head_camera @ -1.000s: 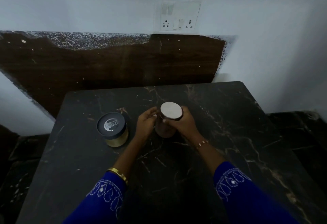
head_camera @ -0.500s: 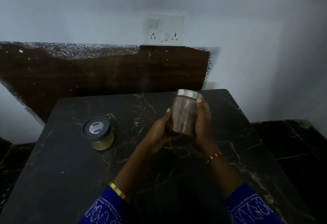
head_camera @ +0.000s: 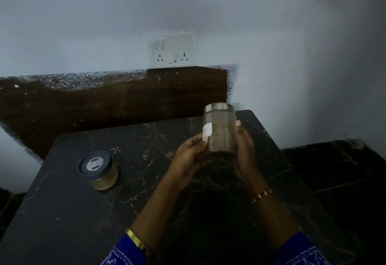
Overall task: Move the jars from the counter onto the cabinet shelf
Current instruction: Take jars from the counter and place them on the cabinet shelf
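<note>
Left hand (head_camera: pixel 189 154) & right hand (head_camera: pixel 243 149) both raised above the counter, palms facing each other, gripping the tall clear glass jar w/ silver metal lid (head_camera: pixel 219 128) between them. L fingers curl round the jar's left side, a fingertip on its small white label; R fingers wrap the right side, thumb tip up near the jar's shoulder. Jar upright, slight tilt, brown contents inside, lifted clear off the black marble-pattern countertop (head_camera: pixel 104 212), over its back right part. Both forearms reach fwd from bottom of frame, blue embroidered sleeves at the cuffs; gold bangle (head_camera: pixel 135 241) on L wrist, thin beaded bracelet (head_camera: pixel 262 195) on R wrist.

Short round jar w/ dark lid & yellowish contents (head_camera: pixel 99 170) stands on the counter's left part, well apart from the hands. Behind: dark brown wood-grain panel (head_camera: pixel 104 103) against the pale wall, white switch/socket plate (head_camera: pixel 173 50) above it. Cabinet shelf not visible. Dim light.
</note>
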A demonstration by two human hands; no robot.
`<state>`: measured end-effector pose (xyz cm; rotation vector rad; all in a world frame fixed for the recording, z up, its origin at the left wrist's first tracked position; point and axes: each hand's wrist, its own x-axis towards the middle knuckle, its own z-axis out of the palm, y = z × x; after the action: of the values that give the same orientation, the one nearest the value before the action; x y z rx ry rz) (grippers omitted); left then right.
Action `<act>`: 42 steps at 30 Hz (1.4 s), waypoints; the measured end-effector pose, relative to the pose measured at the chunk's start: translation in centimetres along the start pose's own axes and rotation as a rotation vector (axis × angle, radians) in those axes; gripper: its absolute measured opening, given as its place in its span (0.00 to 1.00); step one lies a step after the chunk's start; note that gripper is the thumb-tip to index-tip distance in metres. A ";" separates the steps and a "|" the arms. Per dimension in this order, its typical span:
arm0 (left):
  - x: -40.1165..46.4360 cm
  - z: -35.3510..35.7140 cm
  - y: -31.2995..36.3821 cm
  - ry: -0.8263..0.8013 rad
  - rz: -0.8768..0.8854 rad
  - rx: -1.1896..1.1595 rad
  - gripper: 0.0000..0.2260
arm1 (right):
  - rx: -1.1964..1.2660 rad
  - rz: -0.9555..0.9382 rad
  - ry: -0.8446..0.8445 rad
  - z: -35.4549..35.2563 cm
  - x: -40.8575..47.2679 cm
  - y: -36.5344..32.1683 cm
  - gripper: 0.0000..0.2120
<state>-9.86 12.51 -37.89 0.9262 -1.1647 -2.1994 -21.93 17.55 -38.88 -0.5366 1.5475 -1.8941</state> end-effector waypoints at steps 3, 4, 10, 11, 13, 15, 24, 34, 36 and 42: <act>-0.1 1.4 -0.2 -0.087 -0.035 0.006 0.09 | 0.061 -0.005 -0.040 -1.2 -0.2 -0.9 0.11; -0.1 1.9 -0.3 -0.101 -0.026 0.012 0.09 | 0.072 -0.018 -0.026 -1.5 0.0 -1.2 0.10; 0.3 3.9 -0.5 0.014 0.213 0.039 0.18 | 0.003 -0.097 -0.089 -2.6 0.8 -2.2 0.12; 0.3 4.2 -0.2 0.041 0.267 0.081 0.18 | -0.005 -0.103 -0.130 -2.7 0.9 -2.4 0.12; 0.4 5.0 0.3 0.099 0.402 0.200 0.19 | -0.014 -0.099 -0.195 -2.9 1.0 -2.9 0.12; 0.6 5.7 0.8 0.151 0.530 0.298 0.20 | -0.002 -0.083 -0.219 -3.1 1.1 -3.4 0.14; 1.2 7.0 1.6 0.120 0.592 0.257 0.16 | 0.048 -0.103 -0.218 -4.3 2.1 -5.9 0.20; 2.3 11.4 12.4 0.082 0.869 0.347 0.14 | -0.130 -0.410 -0.294 -1.1 5.6 -17.3 0.20; 2.4 12.9 15.5 0.108 0.952 0.392 0.15 | -0.156 -0.513 -0.294 -0.3 6.4 -20.8 0.20; 1.5 17.3 24.0 0.102 1.185 0.432 0.16 | -0.192 -0.764 -0.270 1.0 8.1 -30.3 0.22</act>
<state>-21.43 8.03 -11.02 0.2890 -1.5858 -0.9610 -33.51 14.73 -9.80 -1.5783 1.4586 -2.0719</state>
